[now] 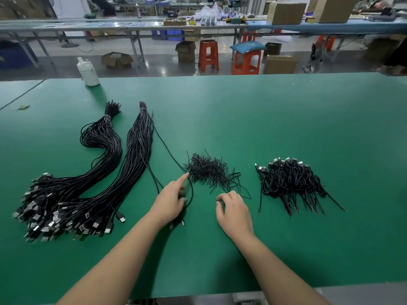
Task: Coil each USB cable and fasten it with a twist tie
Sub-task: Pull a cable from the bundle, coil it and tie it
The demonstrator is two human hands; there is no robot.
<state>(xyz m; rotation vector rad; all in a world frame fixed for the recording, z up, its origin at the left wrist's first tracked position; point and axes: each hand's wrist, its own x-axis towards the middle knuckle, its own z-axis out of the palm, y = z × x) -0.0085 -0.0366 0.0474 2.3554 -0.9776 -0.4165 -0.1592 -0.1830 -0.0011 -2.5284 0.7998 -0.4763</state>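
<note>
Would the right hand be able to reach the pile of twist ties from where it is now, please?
Probably yes: the right hand rests just short of the pile of twist ties, with only bare green mat and a few stray ties between them.

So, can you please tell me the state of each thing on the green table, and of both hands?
left bundle: uncoiled, tied at far end
right bundle: uncoiled, tied at far end
single cable: loose, partly coiled at the left hand
twist ties: loose heap
finished cables: coiled, piled
white bottle: upright
left hand: holds the single cable
right hand: fingers curled, beside the ties
</note>
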